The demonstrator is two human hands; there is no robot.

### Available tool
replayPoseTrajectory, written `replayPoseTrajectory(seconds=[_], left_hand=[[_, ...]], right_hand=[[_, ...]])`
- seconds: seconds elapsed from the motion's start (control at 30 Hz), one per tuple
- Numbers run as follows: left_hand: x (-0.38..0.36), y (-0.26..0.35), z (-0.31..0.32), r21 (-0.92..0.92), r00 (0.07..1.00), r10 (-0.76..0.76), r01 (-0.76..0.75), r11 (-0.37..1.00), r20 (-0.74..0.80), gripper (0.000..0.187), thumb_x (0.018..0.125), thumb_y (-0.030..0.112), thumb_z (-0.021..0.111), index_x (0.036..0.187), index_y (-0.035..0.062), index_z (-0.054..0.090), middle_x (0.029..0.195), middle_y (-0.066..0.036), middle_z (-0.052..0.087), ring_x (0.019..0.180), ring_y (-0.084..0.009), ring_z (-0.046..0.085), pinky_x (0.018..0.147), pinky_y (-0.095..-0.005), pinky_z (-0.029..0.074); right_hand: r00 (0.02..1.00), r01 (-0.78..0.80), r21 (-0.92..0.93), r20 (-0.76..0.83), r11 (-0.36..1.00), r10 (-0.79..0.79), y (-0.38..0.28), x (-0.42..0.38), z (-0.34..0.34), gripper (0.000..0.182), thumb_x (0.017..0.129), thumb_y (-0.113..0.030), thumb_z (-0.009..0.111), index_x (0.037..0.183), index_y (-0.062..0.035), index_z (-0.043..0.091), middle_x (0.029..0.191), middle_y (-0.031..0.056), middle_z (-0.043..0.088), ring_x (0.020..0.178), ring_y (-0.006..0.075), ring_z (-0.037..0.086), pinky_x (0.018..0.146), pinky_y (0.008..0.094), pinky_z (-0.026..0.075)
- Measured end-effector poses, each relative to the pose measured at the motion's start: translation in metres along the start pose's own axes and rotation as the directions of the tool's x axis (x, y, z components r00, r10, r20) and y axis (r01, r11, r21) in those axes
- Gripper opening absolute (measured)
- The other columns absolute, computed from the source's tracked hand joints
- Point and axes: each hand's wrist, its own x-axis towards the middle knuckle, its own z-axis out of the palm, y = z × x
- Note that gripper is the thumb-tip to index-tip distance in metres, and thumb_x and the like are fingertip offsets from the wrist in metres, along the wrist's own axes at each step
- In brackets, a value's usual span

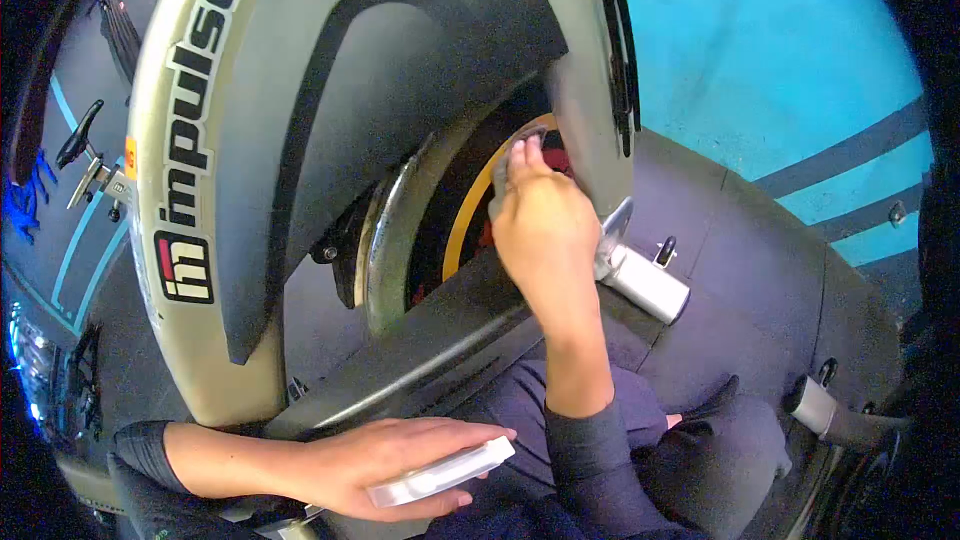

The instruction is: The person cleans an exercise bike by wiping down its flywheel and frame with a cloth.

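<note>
My right hand (pixel 548 225) reaches down to the flywheel (pixel 470 202) of an exercise bike. Its fingers press a dark grey cloth (pixel 499 178) against the wheel's side, over the yellow ring. Most of the cloth is hidden under the hand. Lower down, my left hand (pixel 385 460) grips a white, partly see-through object (pixel 445 472) with straight edges, between thumb and fingers; its exact kind does not show. The left forearm lies near the bike's dark lower frame bar (pixel 420 360). A grey cover (pixel 420 50) hides the upper part of the wheel.
A curved beige frame (pixel 190 170) marked "impulse" rises on the left. To the right of my right hand is a silver cylinder (pixel 648 283) at the frame's foot. Another bike's saddle (pixel 80 135) shows far left. Blue floor (pixel 750 50) with grey stripes lies beyond.
</note>
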Motion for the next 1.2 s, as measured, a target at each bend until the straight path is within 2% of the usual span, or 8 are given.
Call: replayPoseTrajectory(seconds=[0.07, 0.3, 0.37, 0.53, 0.8, 0.9, 1.1, 1.2], left_hand=[[0.000, -0.003, 0.003, 0.040, 0.995, 0.068, -0.065, 0.997, -0.071, 0.066, 0.086, 0.012, 0.068, 0.143, 0.0087, 0.037, 0.113, -0.005, 0.061, 0.104, -0.0224, 0.060, 0.090, -0.0329, 0.049], [0.001, -0.005, 0.005, 0.050, 0.994, 0.092, -0.089, 0.995, -0.055, 0.067, 0.085, 0.010, 0.069, 0.143, 0.0083, 0.037, 0.114, -0.006, 0.060, 0.105, -0.0221, 0.060, 0.091, -0.0325, 0.048], [0.000, -0.002, 0.002, 0.006, 1.000, -0.003, 0.003, 1.000, 0.007, 0.064, 0.087, 0.016, 0.065, 0.141, -0.0007, 0.034, 0.129, -0.021, 0.052, 0.115, -0.0334, 0.055, 0.096, -0.0392, 0.045], [-0.001, -0.004, 0.002, 0.046, 0.999, 0.042, -0.042, 0.998, -0.015, 0.064, 0.087, 0.015, 0.066, 0.141, -0.0005, 0.034, 0.128, -0.020, 0.053, 0.113, -0.0334, 0.057, 0.094, -0.0394, 0.046], [-0.001, -0.003, 0.003, 0.038, 0.999, 0.046, -0.045, 0.998, -0.020, 0.063, 0.087, 0.015, 0.066, 0.141, 0.0001, 0.035, 0.125, -0.020, 0.055, 0.112, -0.0330, 0.057, 0.094, -0.0393, 0.046], [0.000, -0.002, 0.004, 0.049, 0.998, 0.061, -0.060, 0.997, -0.006, 0.063, 0.087, 0.015, 0.066, 0.141, 0.0002, 0.036, 0.123, -0.020, 0.055, 0.111, -0.0333, 0.057, 0.093, -0.0395, 0.047], [-0.001, 0.001, -0.001, 0.033, 1.000, 0.026, -0.026, 0.999, 0.007, 0.064, 0.087, 0.014, 0.066, 0.141, -0.0001, 0.035, 0.122, -0.019, 0.055, 0.110, -0.0333, 0.057, 0.093, -0.0393, 0.047], [0.001, -0.003, 0.002, 0.068, 0.998, 0.051, -0.049, 0.996, -0.025, 0.069, 0.084, 0.013, 0.070, 0.144, 0.0074, 0.035, 0.115, -0.008, 0.061, 0.105, -0.0237, 0.060, 0.091, -0.0345, 0.048]], right_hand=[[1.000, -0.016, -0.026, -0.021, 1.000, 0.015, 0.006, 0.003, 0.003, 0.046, 0.077, -0.009, 0.056, 0.122, 0.0045, 0.058, 0.122, 0.0191, 0.061, 0.084, 0.0290, 0.066, 0.078, 0.0373, 0.055], [0.992, 0.098, -0.049, 0.085, 0.994, -0.094, -0.034, -0.025, -0.024, 0.048, 0.072, -0.004, 0.057, 0.118, 0.0090, 0.059, 0.122, 0.0234, 0.060, 0.087, 0.0304, 0.066, 0.079, 0.0369, 0.054], [0.994, 0.097, -0.039, 0.046, 0.995, -0.095, -0.037, -0.029, -0.021, 0.048, 0.071, -0.004, 0.057, 0.117, 0.0093, 0.059, 0.121, 0.0241, 0.060, 0.086, 0.0304, 0.065, 0.077, 0.0369, 0.054], [0.997, 0.058, -0.054, -0.043, 0.997, -0.060, -0.024, -0.018, -0.008, 0.046, 0.076, -0.012, 0.057, 0.117, 0.0084, 0.059, 0.122, 0.0227, 0.060, 0.084, 0.0267, 0.064, 0.070, 0.0371, 0.054], [0.991, 0.011, -0.136, -0.129, 0.991, -0.028, 0.000, -0.005, 0.006, 0.045, 0.075, -0.005, 0.055, 0.118, 0.0067, 0.059, 0.123, 0.0206, 0.060, 0.095, 0.0301, 0.065, 0.082, 0.0390, 0.053], [0.990, 0.138, -0.105, 0.038, 0.985, -0.135, -0.022, -0.021, -0.023, 0.049, 0.071, -0.004, 0.057, 0.118, 0.0071, 0.059, 0.122, 0.0211, 0.061, 0.085, 0.0288, 0.065, 0.074, 0.0379, 0.054], [0.989, 0.145, 0.056, 0.025, 0.988, -0.147, -0.040, -0.026, -0.028, 0.043, 0.074, -0.005, 0.055, 0.115, 0.0063, 0.061, 0.118, 0.0213, 0.062, 0.079, 0.0278, 0.065, 0.069, 0.0375, 0.054], [0.995, 0.073, 0.055, 0.066, 0.996, -0.076, -0.032, -0.017, -0.026, 0.041, 0.078, -0.007, 0.054, 0.116, 0.0035, 0.062, 0.120, 0.0193, 0.062, 0.083, 0.0287, 0.066, 0.074, 0.0387, 0.054]])
